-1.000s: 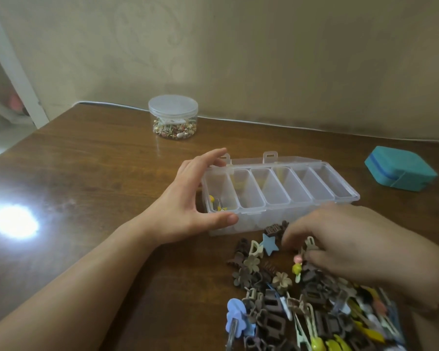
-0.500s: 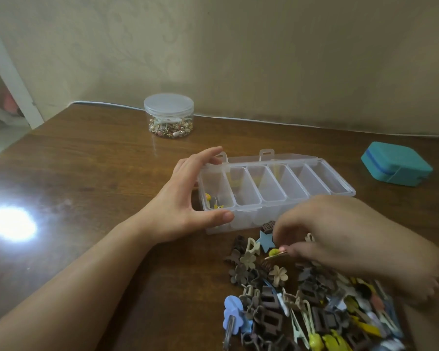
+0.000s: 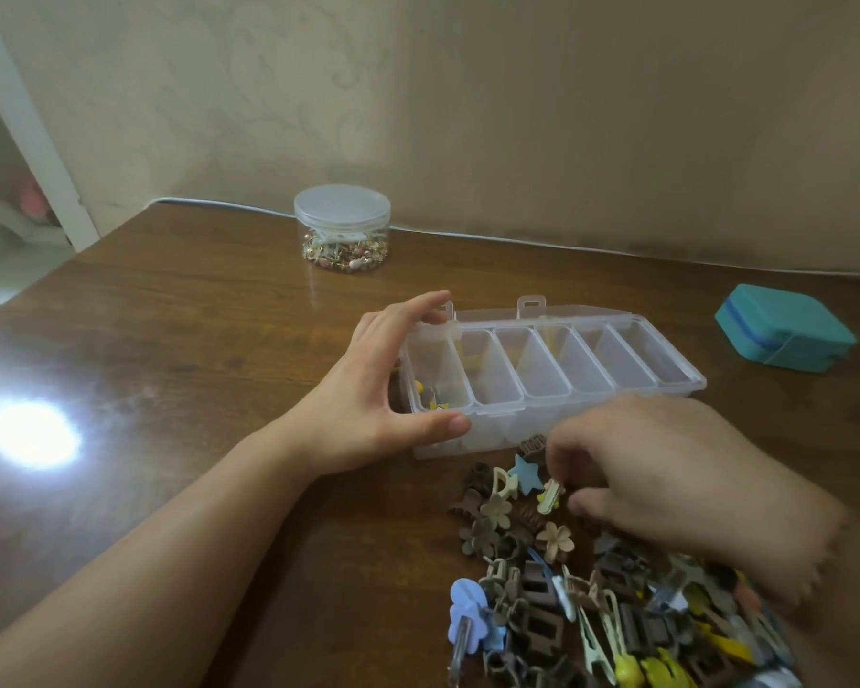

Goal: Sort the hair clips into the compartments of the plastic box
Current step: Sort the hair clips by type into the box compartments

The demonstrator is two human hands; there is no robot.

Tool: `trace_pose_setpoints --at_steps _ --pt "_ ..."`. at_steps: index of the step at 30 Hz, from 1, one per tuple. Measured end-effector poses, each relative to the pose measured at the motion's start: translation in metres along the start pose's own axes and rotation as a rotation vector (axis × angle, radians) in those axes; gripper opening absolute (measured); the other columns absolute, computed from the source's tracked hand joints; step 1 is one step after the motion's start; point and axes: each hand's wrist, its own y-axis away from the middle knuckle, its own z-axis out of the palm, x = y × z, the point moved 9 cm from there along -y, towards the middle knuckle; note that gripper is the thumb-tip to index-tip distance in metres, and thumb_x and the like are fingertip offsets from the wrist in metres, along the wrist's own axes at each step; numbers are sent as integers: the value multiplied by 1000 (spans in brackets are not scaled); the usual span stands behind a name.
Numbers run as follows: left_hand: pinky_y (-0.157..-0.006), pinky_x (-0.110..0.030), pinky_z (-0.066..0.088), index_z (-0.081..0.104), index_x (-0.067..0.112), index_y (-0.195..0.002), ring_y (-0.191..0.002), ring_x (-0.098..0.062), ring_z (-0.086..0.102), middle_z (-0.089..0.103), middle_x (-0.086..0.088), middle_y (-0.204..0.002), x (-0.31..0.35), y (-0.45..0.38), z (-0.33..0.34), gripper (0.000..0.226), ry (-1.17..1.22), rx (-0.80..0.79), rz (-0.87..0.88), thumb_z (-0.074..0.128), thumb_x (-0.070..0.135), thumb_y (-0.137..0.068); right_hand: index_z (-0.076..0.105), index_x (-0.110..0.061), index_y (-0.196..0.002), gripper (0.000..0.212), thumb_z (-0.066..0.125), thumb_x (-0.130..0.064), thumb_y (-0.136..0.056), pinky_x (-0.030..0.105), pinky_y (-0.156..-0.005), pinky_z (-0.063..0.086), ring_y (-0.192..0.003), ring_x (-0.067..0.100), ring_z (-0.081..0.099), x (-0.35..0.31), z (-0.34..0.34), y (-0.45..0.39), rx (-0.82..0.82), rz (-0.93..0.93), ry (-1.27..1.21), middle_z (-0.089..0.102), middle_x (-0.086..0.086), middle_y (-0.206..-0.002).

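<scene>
A small yellow clip (image 3: 550, 496) is pinched between the curled fingers of the right hand (image 3: 676, 489), just above the near edge of the pile (image 3: 592, 598). The pick-up step is judged to be in hand: one clip has been taken from the heap and is not yet carried to the box (image 3: 686, 387).

Just left of the pinch a blue star clip (image 3: 526, 474) and beige flower clips (image 3: 495, 511) are seen; behind it, close by, stands the box front wall. Further left, the box end is gripped by the left hand (image 3: 373, 404), thumb on the front wall, fingers curled over the far rim, so the box is steadied.

In the end compartment beside that hand a few yellow clips (image 3: 430, 397) lie; the others look empty.

Next, the clip is likely to be lifted over the front wall and released, probably among the yellow ones; the pinch must be held until it is past the rim.

Far behind stand a jar (image 3: 342, 229) and, off right, a teal case (image 3: 785, 327).
</scene>
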Motion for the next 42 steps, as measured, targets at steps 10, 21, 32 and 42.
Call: trace_pose_setpoints --at_steps 10,21,32,42 --pt "-114 -33 34 25 40 -152 -139 -1 29 37 29 -141 2 1 0 99 -24 -18 7 69 68 -68 60 -45 -89 6 61 -49 -86 16 -60 47 -75 -7 56 3 -14 10 7 -87 -237 61 -25 -85" --pt "-115 -33 33 16 44 -152 -139 -6 30 35 31 -138 3 1 0 102 -12 3 34 72 65 -70 65 -35 -104 22 67 -43 -84 25 -75 54 -85 -5 64 -18 -56 -38 573 -52 -629 70 -19 -87" --pt "-117 -37 34 18 41 -153 -139 -8 30 40 20 -140 0 0 1 101 -3 10 18 71 64 -70 59 -45 -113 25 57 -42 -88 22 -82 49 -93 -5 54 -35 -7 -1 104 -168 -126 61 -28 -102" --pt "-113 -32 36 19 43 -152 -138 -5 30 40 19 -142 -1 1 1 99 -13 -3 -3 69 67 -70 58 -47 -104 18 56 -39 -88 23 -79 51 -90 -5 54 -20 -12 9 84 -160 -77 57 -26 -97"
